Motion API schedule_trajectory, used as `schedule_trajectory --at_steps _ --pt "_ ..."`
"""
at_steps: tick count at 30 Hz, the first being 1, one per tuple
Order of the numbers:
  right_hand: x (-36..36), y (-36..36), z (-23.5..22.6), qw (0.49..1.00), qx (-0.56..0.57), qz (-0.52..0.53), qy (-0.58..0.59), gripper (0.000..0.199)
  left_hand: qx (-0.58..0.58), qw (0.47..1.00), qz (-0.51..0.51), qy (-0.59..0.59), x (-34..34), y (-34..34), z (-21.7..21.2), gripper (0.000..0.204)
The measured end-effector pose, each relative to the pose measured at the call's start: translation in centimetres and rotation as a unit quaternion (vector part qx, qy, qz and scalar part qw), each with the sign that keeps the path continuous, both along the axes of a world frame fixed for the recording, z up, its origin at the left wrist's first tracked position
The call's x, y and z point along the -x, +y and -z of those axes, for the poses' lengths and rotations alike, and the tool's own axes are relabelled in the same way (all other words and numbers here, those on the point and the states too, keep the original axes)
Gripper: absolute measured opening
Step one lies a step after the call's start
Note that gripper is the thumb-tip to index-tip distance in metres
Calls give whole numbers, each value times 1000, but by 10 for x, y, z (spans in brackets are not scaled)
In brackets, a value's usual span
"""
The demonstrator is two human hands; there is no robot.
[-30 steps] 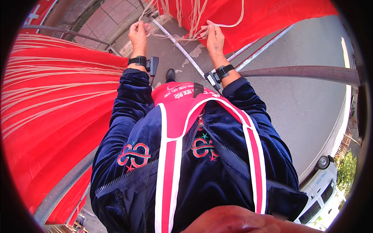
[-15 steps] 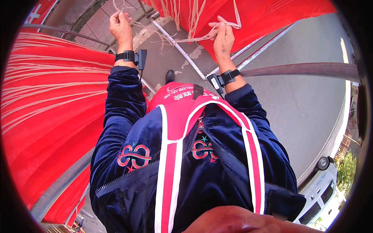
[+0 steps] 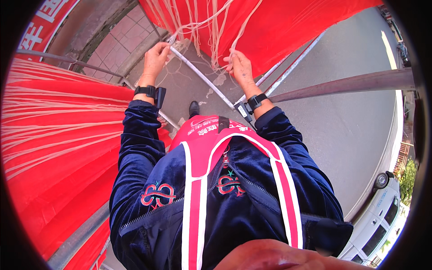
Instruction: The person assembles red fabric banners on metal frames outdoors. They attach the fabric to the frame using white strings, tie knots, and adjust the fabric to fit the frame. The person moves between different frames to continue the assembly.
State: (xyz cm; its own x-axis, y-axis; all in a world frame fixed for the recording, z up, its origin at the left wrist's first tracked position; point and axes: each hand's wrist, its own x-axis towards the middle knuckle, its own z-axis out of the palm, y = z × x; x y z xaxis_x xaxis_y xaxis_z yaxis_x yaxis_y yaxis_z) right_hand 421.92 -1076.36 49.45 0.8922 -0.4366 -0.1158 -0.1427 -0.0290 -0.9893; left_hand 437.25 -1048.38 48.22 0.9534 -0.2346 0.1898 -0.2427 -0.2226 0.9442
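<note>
Long pale, cord-like strands (image 3: pixel 193 27) hang in front of a red cloth (image 3: pixel 279 27) at the top of the view. My left hand (image 3: pixel 156 62) is closed at the left end of a bunch of them, thumb and fingers pinched together. Farther right, my right hand (image 3: pixel 240 67) has its fingers curled round a few strands that run down from above. Thin loose ends dangle between the two hands. Both wrists carry a black strap with a small dark box.
More pale strands lie across a red cloth (image 3: pixel 67 130) at the left. Metal tubes (image 3: pixel 202 76) form a frame ahead, and a thick bar (image 3: pixel 346 85) extends to the right. A white van (image 3: pixel 378 220) stands at lower right. Paving (image 3: pixel 114 54) shows at upper left.
The bunch stretched between my hands now runs up from them toward the hanging strands. My left hand has moved right and nearer me; my right hand has come nearer and left.
</note>
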Motion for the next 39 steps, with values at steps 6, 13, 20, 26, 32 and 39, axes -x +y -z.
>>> schedule_trajectory --at_steps 6,13,20,26,32,39 --pt "7 13 21 999 31 -16 -35 31 7 995 64 70 -5 5 25 17" --pt "14 9 23 996 -5 -80 -27 27 -83 946 283 133 17 -33 28 44" --pt "24 5 23 993 -7 -114 4 26 -69 939 327 79 39 -98 -28 79" --pt "31 0 24 992 -11 -129 14 26 196 919 332 83 45 -151 -107 63" --pt "38 -1 25 990 42 -136 -7 29 215 914 332 87 56 -164 -143 29" --pt "43 -7 28 997 23 -77 -21 31 237 918 309 75 59 -158 -137 10"
